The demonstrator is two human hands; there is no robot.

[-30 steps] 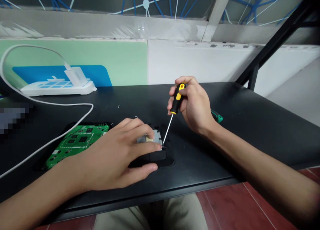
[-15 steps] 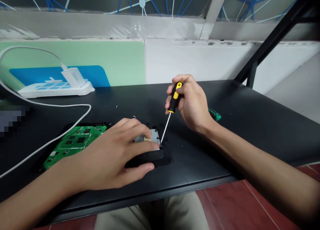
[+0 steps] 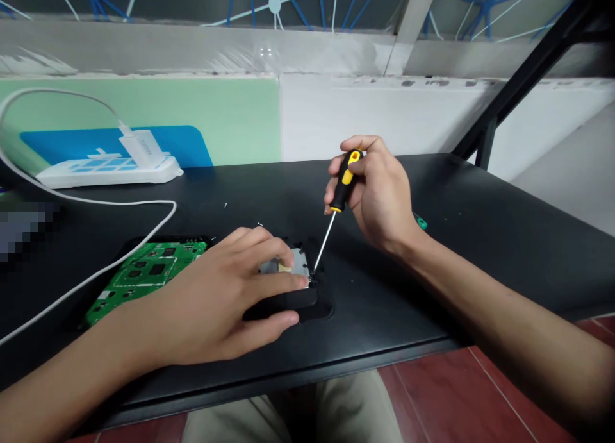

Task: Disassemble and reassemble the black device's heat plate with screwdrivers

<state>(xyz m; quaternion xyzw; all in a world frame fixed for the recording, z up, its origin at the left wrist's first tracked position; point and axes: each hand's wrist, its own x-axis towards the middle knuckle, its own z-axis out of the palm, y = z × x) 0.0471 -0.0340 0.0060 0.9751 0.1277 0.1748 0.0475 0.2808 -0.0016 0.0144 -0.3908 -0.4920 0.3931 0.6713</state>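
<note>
My right hand [image 3: 379, 180] is wrapped round the black-and-yellow handle of a screwdriver [image 3: 346, 180]. Its thin metal shaft slants down to the left, with the tip close to the right corner of a silver plate [image 3: 300, 263]; whether it touches cannot be made out. The plate sits in a black plastic casing [image 3: 317, 309]. My left hand [image 3: 225, 295] lies over the casing, fingers spread, with the index fingertip at that same corner and another on the plate. Much of the casing is hidden under this hand. A green circuit board [image 3: 148, 273] lies left of it.
A white power strip [image 3: 110, 172] with a plugged-in charger [image 3: 143, 147] stands at the back left, its white cable [image 3: 144, 238] looping over the board. Small loose screws [image 3: 225, 205] lie on the black table [image 3: 480, 250]. A green object [image 3: 420, 221] is partly behind my right wrist.
My right hand has shifted slightly up and to the right with the screwdriver, and the tip has lifted a little from the plate's corner. My left hand has stayed almost still.
</note>
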